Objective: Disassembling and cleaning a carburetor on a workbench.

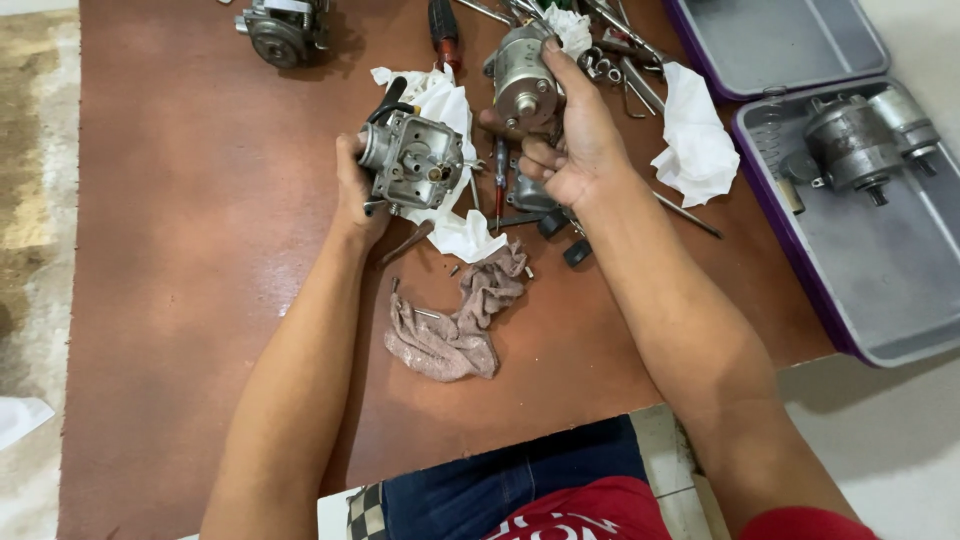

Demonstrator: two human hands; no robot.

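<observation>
My left hand point(352, 190) grips a grey metal carburetor point(415, 160) from its left side, holding it over a white tissue point(445, 110) on the brown mat point(200, 250). My right hand point(575, 140) is wrapped around a silver cylindrical motor point(522, 75), lifted a little above the mat, its round end facing me. The two parts are apart, side by side.
A crumpled pinkish rag point(455, 325) lies near me. Screwdrivers point(443, 30), hex keys point(640, 85) and small screws lie scattered at the back. Another white tissue point(695, 135) lies right. An open grey case point(880, 260) holds two more motors point(865, 140). Another engine part point(282, 30) sits far left.
</observation>
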